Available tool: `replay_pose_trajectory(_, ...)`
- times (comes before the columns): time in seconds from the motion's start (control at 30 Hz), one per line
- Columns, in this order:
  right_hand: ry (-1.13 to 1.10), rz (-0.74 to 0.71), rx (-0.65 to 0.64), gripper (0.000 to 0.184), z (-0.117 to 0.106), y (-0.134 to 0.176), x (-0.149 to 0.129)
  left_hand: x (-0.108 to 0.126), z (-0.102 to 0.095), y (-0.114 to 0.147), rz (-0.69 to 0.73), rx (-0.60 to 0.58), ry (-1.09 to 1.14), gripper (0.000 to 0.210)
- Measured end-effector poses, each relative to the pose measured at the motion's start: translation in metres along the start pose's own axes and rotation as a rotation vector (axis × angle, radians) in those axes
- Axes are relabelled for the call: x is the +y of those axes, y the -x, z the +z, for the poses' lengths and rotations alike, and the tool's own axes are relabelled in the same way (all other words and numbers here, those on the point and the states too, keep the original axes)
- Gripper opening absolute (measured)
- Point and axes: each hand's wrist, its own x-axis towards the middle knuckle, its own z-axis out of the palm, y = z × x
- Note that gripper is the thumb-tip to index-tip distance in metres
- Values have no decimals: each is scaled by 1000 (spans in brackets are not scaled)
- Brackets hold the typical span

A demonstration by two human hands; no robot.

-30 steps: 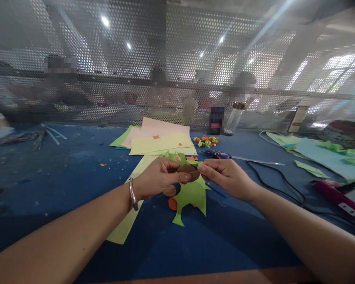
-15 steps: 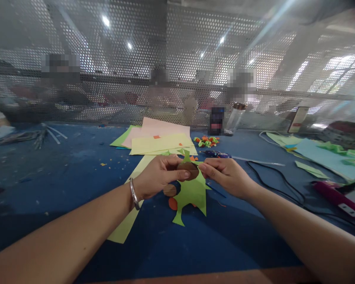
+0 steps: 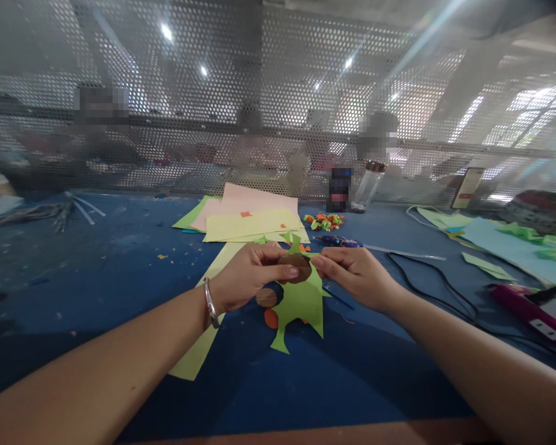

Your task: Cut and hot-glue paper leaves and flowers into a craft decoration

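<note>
Between thumb and fingers of my left hand (image 3: pixel 254 272) is a round brown cardboard disc (image 3: pixel 301 268), its flat face toward me. My right hand (image 3: pixel 347 272) is pinched shut at the disc's right edge; whatever small thing lies in its fingertips is hidden. Below the hands, a cut piece of green paper (image 3: pixel 301 306) with jagged, curved edges lies on the table. A second brown disc (image 3: pixel 267 298) rests left of it, near an orange paper piece (image 3: pixel 271 319). A thin blue stick (image 3: pixel 339 298) lies to the right.
Coloured sheets (image 3: pixel 259 201) are stacked at the back, near a pile of orange and green curls (image 3: pixel 324 221). A clear bottle (image 3: pixel 369 188) and a dark phone-like object (image 3: pixel 340 188) stand behind. Right are a black cable (image 3: pixel 426 278) and a magenta power strip (image 3: pixel 528 312). A perforated metal screen (image 3: pixel 278 80) closes the back.
The cardboard disc has tilted slightly, so a little more of its face shows. Both hands keep nearly the same place and grip.
</note>
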Motion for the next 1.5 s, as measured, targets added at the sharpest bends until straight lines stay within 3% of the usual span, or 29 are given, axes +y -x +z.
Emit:
replay_pose_trajectory(0.57,28,-4,-1,46,0,0,0,4,5,3,-50,40,17,12)
replay_pose_trajectory(1.27,141,-53,-2,49,2,1,-2,6,3,5,-202,-50,-1,14)
replay_pose_trajectory(1.5,158,-71,4,46,3,1,-1,8,5,5,-192,-72,-38,8)
